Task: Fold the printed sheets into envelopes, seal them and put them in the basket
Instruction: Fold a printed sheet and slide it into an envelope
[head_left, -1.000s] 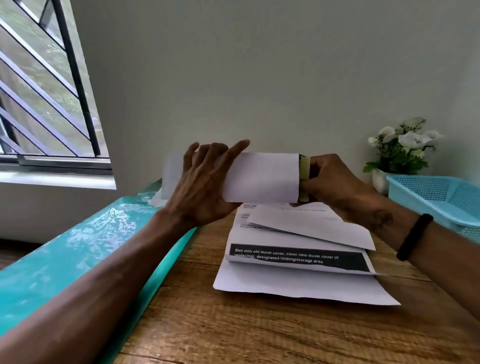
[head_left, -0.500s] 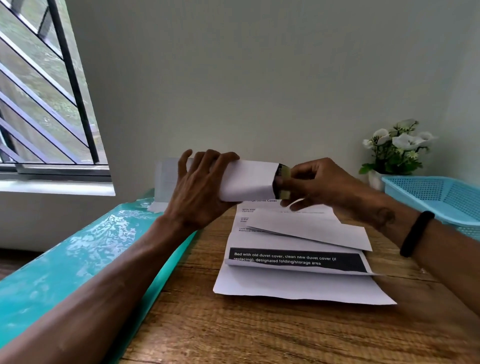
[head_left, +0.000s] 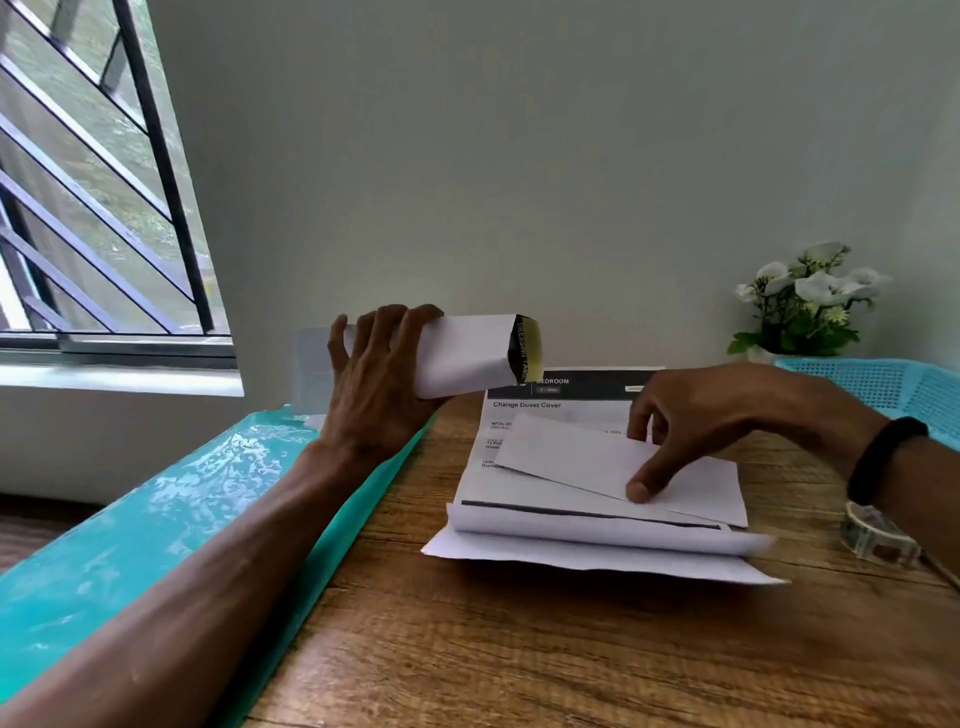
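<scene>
Item: left hand (head_left: 382, 387), fingers (head_left: 384, 325) curled over the top of a white envelope (head_left: 460, 356) held off the desk (head_left: 519, 649), its open end showing a folded printed sheet (head_left: 525, 349) not fully seated. Item: right hand (head_left: 691, 415), thumb and fingertips pressed on a folded sheet (head_left: 582, 457), seemingly pinching its edge, atop the stack of printed sheets (head_left: 597, 525) directly beneath. Judged step: seating the insert and closing the flap; best done by levelling the envelope, pushing the sheet home squarely, then creasing the flap along its whole length. Beyond the right wrist, the blue basket (head_left: 893, 384) stood cut off by the frame edge; its contents went unseen. Envelope's far end lay behind the left hand; flap and adhesive not made out. Small print illegible; object near the right wrist (head_left: 878, 538) unidentified.
</scene>
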